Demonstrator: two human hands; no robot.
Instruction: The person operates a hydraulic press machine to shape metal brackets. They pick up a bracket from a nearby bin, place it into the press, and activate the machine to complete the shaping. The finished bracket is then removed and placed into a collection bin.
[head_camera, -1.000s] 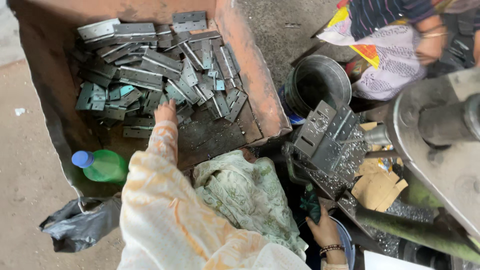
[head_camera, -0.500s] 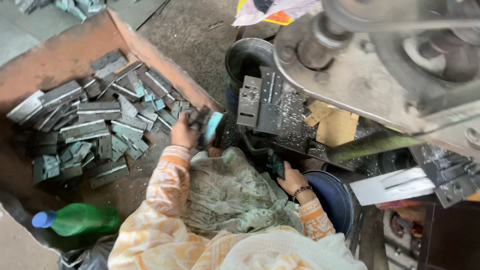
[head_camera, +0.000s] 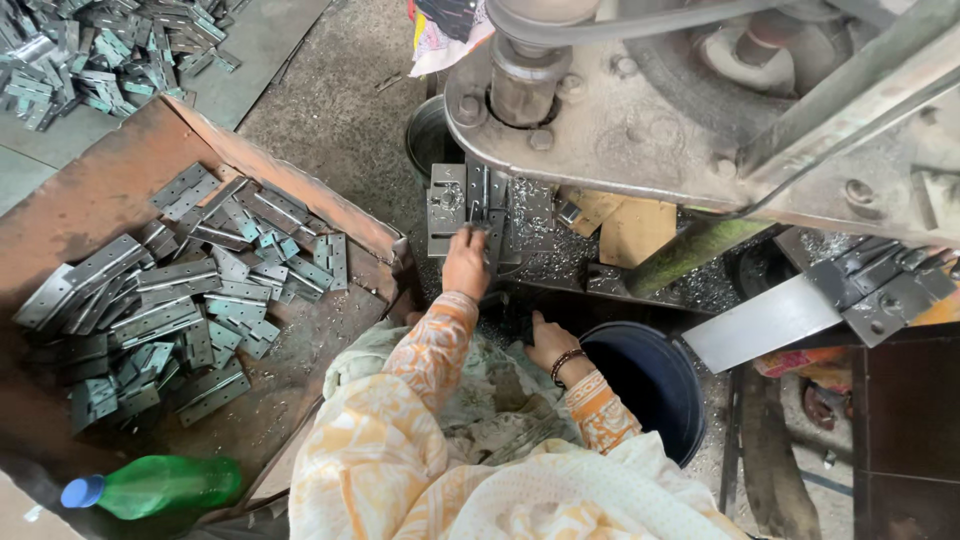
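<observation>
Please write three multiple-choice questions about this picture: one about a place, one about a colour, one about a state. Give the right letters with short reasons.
1. Where does the green bottle lie?
A. at the lower left, beside the rusty tray
B. inside the dark bucket
C. on top of the machine

2. What colour is the bottle's cap?
A. red
B. blue
C. white

3. What is the left hand doing?
A. resting in the lap
B. gripping the bottle
C. reaching to the metal block under the machine

Answers: 1 A, the bottle lies at the tray's near corner. 2 B, its cap is blue. 3 C, the fingers are at the block, while the right hand stays by the bucket.
</observation>
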